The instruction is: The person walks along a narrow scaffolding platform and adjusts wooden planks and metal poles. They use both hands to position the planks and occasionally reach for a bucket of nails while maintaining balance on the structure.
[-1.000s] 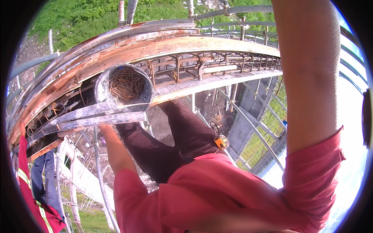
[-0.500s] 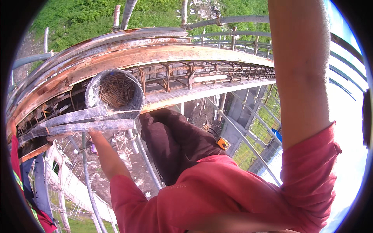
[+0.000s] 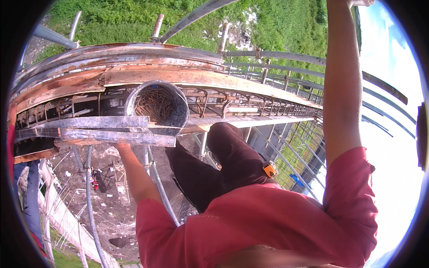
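Round metal bucket (image 3: 157, 107) of rusty nails (image 3: 156, 103)

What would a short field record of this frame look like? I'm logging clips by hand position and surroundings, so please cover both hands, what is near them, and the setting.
setting: outdoors, high on scaffolding beside a rusty curved formwork edge, ground far below
left hand: reaches up under the grey planks; the hand itself is hidden, grip cannot be told
right hand: arm raised to the top edge of the picture; hand mostly out of view
near left hand: round bucket holding rusty nails or wire pieces, resting at the planks
clothing: red shirt, dark trousers
background: green slope
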`<action>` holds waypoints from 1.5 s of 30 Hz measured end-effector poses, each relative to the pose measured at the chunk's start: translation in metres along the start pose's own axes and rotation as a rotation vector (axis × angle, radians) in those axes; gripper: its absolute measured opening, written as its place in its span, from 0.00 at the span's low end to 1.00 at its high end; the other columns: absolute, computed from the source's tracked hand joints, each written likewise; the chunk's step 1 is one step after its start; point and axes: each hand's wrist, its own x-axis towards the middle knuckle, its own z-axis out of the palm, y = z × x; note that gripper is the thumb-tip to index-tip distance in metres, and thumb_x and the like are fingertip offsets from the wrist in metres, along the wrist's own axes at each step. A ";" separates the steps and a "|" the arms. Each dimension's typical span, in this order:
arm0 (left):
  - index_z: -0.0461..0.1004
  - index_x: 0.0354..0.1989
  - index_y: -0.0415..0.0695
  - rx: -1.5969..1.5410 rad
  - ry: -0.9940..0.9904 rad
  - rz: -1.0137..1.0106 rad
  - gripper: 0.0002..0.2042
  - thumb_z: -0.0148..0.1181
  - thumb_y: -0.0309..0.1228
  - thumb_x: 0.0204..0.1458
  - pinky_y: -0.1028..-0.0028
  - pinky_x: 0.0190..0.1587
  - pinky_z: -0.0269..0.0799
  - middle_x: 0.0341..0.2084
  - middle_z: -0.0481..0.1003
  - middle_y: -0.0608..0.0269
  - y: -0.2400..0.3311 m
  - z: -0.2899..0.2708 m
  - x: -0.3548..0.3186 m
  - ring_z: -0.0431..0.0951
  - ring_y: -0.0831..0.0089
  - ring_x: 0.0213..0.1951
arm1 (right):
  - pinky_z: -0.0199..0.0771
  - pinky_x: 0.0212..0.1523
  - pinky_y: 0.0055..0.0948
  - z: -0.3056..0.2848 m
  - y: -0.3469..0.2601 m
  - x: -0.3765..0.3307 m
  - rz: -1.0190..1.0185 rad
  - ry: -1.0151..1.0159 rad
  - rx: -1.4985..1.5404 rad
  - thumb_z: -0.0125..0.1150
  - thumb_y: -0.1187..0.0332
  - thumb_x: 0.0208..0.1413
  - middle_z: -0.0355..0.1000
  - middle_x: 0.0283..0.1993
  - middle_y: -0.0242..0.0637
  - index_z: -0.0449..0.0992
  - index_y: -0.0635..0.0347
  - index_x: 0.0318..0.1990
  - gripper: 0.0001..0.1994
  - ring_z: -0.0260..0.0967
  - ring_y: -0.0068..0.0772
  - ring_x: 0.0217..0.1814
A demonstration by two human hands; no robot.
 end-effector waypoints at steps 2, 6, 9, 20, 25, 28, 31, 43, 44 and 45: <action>0.65 0.69 0.49 -0.021 -0.011 0.027 0.34 0.41 0.61 0.64 0.42 0.67 0.62 0.69 0.66 0.57 -0.002 0.001 -0.002 0.66 0.51 0.67 | 0.64 0.23 0.32 -0.003 0.012 0.008 -0.074 -0.048 -0.030 0.63 0.55 0.58 0.67 0.23 0.31 0.75 0.58 0.27 0.16 0.65 0.27 0.23; 0.64 0.70 0.50 -0.058 -0.035 0.085 0.34 0.40 0.61 0.64 0.42 0.67 0.63 0.69 0.65 0.57 -0.008 0.002 0.001 0.66 0.51 0.67 | 0.65 0.29 0.32 -0.007 0.038 0.029 -0.188 -0.004 -0.149 0.61 0.55 0.61 0.65 0.23 0.29 0.74 0.59 0.27 0.17 0.63 0.26 0.27; 0.64 0.70 0.50 -0.102 -0.062 0.148 0.34 0.40 0.61 0.64 0.43 0.67 0.63 0.69 0.65 0.57 -0.013 0.002 0.010 0.66 0.52 0.67 | 0.65 0.28 0.33 -0.010 0.053 0.040 -0.206 -0.026 -0.107 0.61 0.54 0.61 0.65 0.23 0.29 0.73 0.58 0.27 0.17 0.63 0.26 0.26; 0.52 0.74 0.41 -0.220 0.223 0.119 0.32 0.38 0.50 0.70 0.54 0.69 0.62 0.69 0.61 0.52 -0.028 0.009 0.015 0.65 0.57 0.66 | 0.79 0.47 0.41 0.005 0.018 0.034 -0.021 0.243 -0.335 0.65 0.57 0.51 0.65 0.56 0.64 0.55 0.82 0.62 0.40 0.73 0.54 0.52; 0.49 0.73 0.31 0.432 0.585 0.791 0.44 0.65 0.46 0.59 0.55 0.65 0.66 0.64 0.66 0.33 -0.029 0.021 0.021 0.71 0.39 0.62 | 0.91 0.32 0.35 0.009 -0.042 -0.010 0.113 0.091 -0.298 0.71 0.60 0.52 0.72 0.46 0.57 0.60 0.76 0.54 0.33 0.81 0.45 0.34; 0.49 0.73 0.30 0.504 0.678 0.562 0.44 0.65 0.48 0.59 0.51 0.65 0.65 0.63 0.64 0.27 -0.035 0.022 0.017 0.68 0.36 0.63 | 0.89 0.31 0.37 0.011 -0.041 -0.011 0.016 0.135 -0.384 0.71 0.60 0.52 0.72 0.46 0.56 0.59 0.77 0.57 0.35 0.81 0.43 0.35; 0.49 0.72 0.29 0.540 0.696 0.619 0.43 0.62 0.48 0.61 0.48 0.65 0.64 0.63 0.64 0.26 -0.039 0.022 0.008 0.66 0.35 0.64 | 0.91 0.32 0.36 0.010 -0.027 -0.004 0.050 0.106 -0.227 0.72 0.61 0.51 0.72 0.48 0.55 0.60 0.77 0.57 0.35 0.80 0.42 0.36; 0.49 0.71 0.30 0.459 0.712 0.635 0.43 0.58 0.53 0.62 0.47 0.65 0.63 0.62 0.63 0.25 -0.046 0.020 0.028 0.65 0.33 0.64 | 0.84 0.32 0.38 0.015 -0.030 -0.008 -0.015 0.080 -0.184 0.72 0.59 0.49 0.72 0.47 0.54 0.63 0.74 0.55 0.34 0.78 0.41 0.36; 0.50 0.71 0.29 0.377 0.669 0.634 0.43 0.58 0.53 0.62 0.47 0.65 0.64 0.62 0.63 0.25 -0.044 0.016 0.041 0.65 0.33 0.64 | 0.83 0.33 0.39 0.015 -0.028 -0.007 -0.039 0.090 -0.203 0.72 0.59 0.49 0.72 0.46 0.54 0.63 0.74 0.55 0.34 0.78 0.41 0.37; 0.50 0.70 0.29 0.296 0.644 0.558 0.43 0.58 0.54 0.62 0.47 0.65 0.64 0.62 0.64 0.25 -0.052 0.009 0.049 0.66 0.33 0.63 | 0.83 0.34 0.40 0.013 -0.026 -0.005 -0.054 0.092 -0.236 0.72 0.59 0.48 0.72 0.46 0.54 0.63 0.74 0.55 0.34 0.78 0.41 0.38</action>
